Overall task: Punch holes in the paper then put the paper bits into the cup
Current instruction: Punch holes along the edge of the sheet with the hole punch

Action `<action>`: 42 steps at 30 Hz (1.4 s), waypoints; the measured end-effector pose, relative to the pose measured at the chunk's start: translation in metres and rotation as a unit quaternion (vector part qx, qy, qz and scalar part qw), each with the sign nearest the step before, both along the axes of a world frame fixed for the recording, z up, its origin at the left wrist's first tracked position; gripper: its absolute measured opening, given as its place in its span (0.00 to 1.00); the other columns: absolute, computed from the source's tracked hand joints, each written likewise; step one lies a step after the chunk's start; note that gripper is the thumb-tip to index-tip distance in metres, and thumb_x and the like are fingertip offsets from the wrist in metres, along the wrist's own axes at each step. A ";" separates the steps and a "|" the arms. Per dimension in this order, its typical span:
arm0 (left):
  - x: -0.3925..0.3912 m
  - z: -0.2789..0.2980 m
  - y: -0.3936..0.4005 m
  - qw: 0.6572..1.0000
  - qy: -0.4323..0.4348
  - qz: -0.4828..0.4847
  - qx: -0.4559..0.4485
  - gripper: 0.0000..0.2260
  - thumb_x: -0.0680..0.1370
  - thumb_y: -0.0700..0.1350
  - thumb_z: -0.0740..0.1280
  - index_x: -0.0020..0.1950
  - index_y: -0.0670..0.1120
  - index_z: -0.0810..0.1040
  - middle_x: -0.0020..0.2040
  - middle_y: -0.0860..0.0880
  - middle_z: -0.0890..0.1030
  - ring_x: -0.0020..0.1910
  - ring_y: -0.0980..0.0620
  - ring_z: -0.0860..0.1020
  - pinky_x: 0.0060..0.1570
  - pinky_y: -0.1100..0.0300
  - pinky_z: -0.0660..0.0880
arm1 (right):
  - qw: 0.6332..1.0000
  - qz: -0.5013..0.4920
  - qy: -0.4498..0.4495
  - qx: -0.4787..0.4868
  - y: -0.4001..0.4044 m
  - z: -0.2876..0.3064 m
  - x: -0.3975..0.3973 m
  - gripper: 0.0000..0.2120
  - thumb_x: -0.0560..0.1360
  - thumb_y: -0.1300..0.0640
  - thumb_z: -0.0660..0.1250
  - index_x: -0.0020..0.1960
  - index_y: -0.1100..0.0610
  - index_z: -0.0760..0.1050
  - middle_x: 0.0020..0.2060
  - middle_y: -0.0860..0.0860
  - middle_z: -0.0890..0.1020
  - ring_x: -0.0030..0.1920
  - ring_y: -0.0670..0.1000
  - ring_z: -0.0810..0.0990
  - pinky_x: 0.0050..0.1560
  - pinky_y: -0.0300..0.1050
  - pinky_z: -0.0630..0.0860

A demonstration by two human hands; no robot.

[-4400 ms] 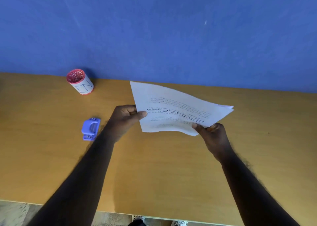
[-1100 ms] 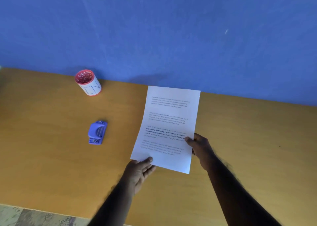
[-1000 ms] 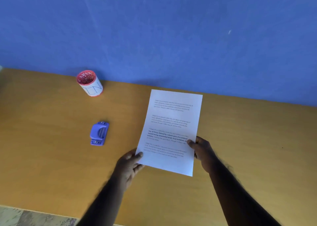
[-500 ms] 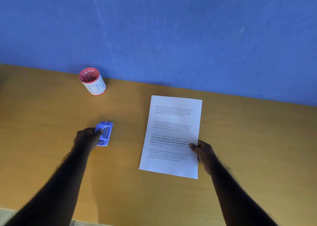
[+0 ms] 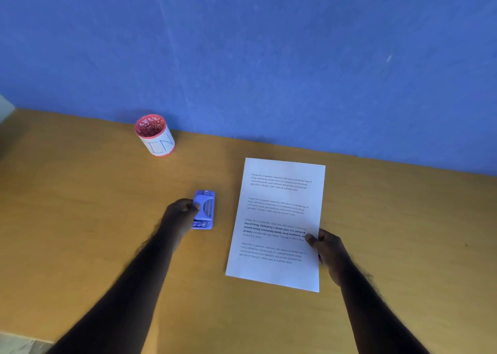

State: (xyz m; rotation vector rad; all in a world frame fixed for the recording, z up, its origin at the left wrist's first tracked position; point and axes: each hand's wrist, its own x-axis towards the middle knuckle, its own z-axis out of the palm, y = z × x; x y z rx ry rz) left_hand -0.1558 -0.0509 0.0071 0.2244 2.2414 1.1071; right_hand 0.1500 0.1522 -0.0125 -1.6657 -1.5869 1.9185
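1. Blue wall behind; wooden worktop (image 5: 80,219) carries everything.
2. Paper (image 5: 279,224), previously held in both hands, now lies flat right of centre; the right hand (image 5: 326,248) pinches its right edge.
3. Left hand (image 5: 181,213) has left the sheet; its grip is clenched on the hole punch (image 5: 205,209), centre-left.
4. Cup (image 5: 155,134) stands upper left, apart.
5. Judgement: punching not yet begun.

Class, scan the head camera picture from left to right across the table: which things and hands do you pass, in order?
Cup → left hand → hole punch → paper → right hand.
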 end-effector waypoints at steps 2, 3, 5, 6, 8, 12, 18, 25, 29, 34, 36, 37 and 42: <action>0.014 0.001 0.013 1.000 0.018 -0.025 -0.003 0.07 0.78 0.44 0.67 0.44 0.41 0.81 0.41 0.37 0.81 0.40 0.43 0.79 0.48 0.41 0.78 | 1.000 -0.003 0.002 -0.002 0.000 0.000 0.000 0.06 0.78 0.61 0.68 0.52 0.55 0.82 0.48 0.55 0.87 0.46 0.57 0.85 0.42 0.49 0.80; 0.020 0.002 0.018 0.999 0.029 -0.035 -0.006 0.08 0.78 0.44 0.67 0.45 0.40 0.81 0.41 0.38 0.82 0.39 0.43 0.78 0.47 0.43 0.78 | 1.000 -0.006 0.005 -0.003 0.000 -0.001 0.000 0.06 0.78 0.61 0.68 0.52 0.56 0.82 0.48 0.55 0.87 0.45 0.57 0.85 0.43 0.49 0.80; 0.029 0.006 0.026 0.998 0.038 -0.053 -0.010 0.08 0.79 0.45 0.66 0.47 0.41 0.82 0.40 0.42 0.82 0.39 0.44 0.78 0.42 0.47 0.77 | 1.000 -0.012 0.013 -0.007 0.000 -0.002 0.001 0.05 0.78 0.62 0.68 0.51 0.57 0.82 0.49 0.56 0.87 0.45 0.57 0.84 0.47 0.52 0.80; 0.033 0.007 0.029 0.998 0.035 -0.060 -0.010 0.08 0.79 0.45 0.66 0.47 0.42 0.81 0.40 0.43 0.82 0.39 0.44 0.78 0.40 0.50 0.75 | 1.000 -0.012 0.016 -0.008 0.000 -0.003 0.001 0.05 0.78 0.62 0.68 0.51 0.57 0.82 0.49 0.57 0.87 0.45 0.57 0.84 0.48 0.53 0.80; 0.038 0.009 0.033 0.997 0.032 -0.073 -0.012 0.09 0.80 0.46 0.65 0.48 0.43 0.81 0.39 0.45 0.81 0.38 0.45 0.77 0.38 0.55 0.71 | 1.000 -0.013 0.017 -0.008 0.001 -0.003 0.001 0.05 0.78 0.62 0.68 0.51 0.58 0.82 0.49 0.57 0.87 0.46 0.57 0.84 0.49 0.54 0.80; 0.044 0.012 0.038 0.995 0.036 -0.090 -0.012 0.10 0.80 0.46 0.64 0.48 0.42 0.81 0.38 0.45 0.81 0.37 0.45 0.77 0.37 0.56 0.69 | 0.999 -0.019 0.024 -0.010 0.001 -0.004 0.000 0.05 0.78 0.63 0.68 0.50 0.58 0.82 0.50 0.58 0.87 0.47 0.59 0.84 0.54 0.59 0.80; 0.051 0.013 0.042 0.996 0.034 -0.083 -0.003 0.09 0.79 0.46 0.65 0.50 0.43 0.82 0.40 0.45 0.82 0.38 0.46 0.78 0.37 0.56 0.70 | 0.999 -0.017 0.028 -0.009 0.001 -0.002 0.000 0.06 0.78 0.63 0.67 0.52 0.59 0.82 0.50 0.59 0.86 0.49 0.60 0.84 0.55 0.61 0.80; 0.061 0.015 0.049 0.996 0.003 -0.086 0.014 0.10 0.80 0.46 0.65 0.54 0.40 0.81 0.47 0.40 0.85 0.47 0.39 0.83 0.48 0.45 0.78 | 0.999 -0.018 0.026 -0.005 0.000 -0.001 0.000 0.05 0.78 0.62 0.68 0.50 0.57 0.83 0.48 0.57 0.87 0.46 0.58 0.84 0.52 0.59 0.80; 0.066 0.016 0.055 0.996 -0.010 -0.086 0.011 0.09 0.79 0.47 0.66 0.54 0.42 0.81 0.47 0.42 0.85 0.48 0.41 0.83 0.48 0.48 0.79 | 1.000 -0.021 0.021 -0.005 0.001 -0.001 -0.001 0.05 0.78 0.62 0.68 0.49 0.57 0.82 0.47 0.56 0.87 0.46 0.58 0.85 0.51 0.58 0.81; 0.064 0.015 0.062 0.998 -0.030 -0.060 0.013 0.10 0.77 0.46 0.70 0.56 0.45 0.79 0.49 0.47 0.84 0.47 0.47 0.83 0.47 0.51 0.80 | 0.999 -0.025 0.025 -0.010 0.000 0.000 -0.002 0.05 0.78 0.63 0.68 0.49 0.57 0.82 0.46 0.55 0.87 0.44 0.57 0.84 0.49 0.55 0.81; 0.060 0.015 0.064 0.997 -0.061 -0.039 0.017 0.10 0.75 0.45 0.72 0.56 0.45 0.80 0.47 0.48 0.83 0.46 0.48 0.83 0.47 0.51 0.80 | 0.999 -0.028 0.029 -0.016 -0.001 0.000 -0.002 0.05 0.78 0.63 0.68 0.49 0.57 0.82 0.45 0.56 0.87 0.43 0.56 0.84 0.46 0.52 0.81; 0.057 0.014 0.065 0.995 -0.090 -0.029 0.018 0.10 0.75 0.43 0.72 0.55 0.44 0.81 0.46 0.47 0.84 0.46 0.46 0.83 0.48 0.50 0.80 | 0.999 -0.028 0.030 -0.017 -0.001 0.000 -0.002 0.05 0.78 0.63 0.68 0.48 0.57 0.82 0.45 0.55 0.87 0.42 0.56 0.84 0.45 0.50 0.81; 0.043 0.019 0.068 0.978 -0.209 -0.012 0.002 0.06 0.76 0.38 0.72 0.51 0.40 0.82 0.51 0.37 0.84 0.49 0.40 0.83 0.52 0.45 0.81 | 0.999 -0.027 0.032 -0.017 -0.001 0.000 -0.002 0.05 0.78 0.63 0.67 0.49 0.56 0.82 0.46 0.55 0.87 0.43 0.56 0.84 0.45 0.51 0.81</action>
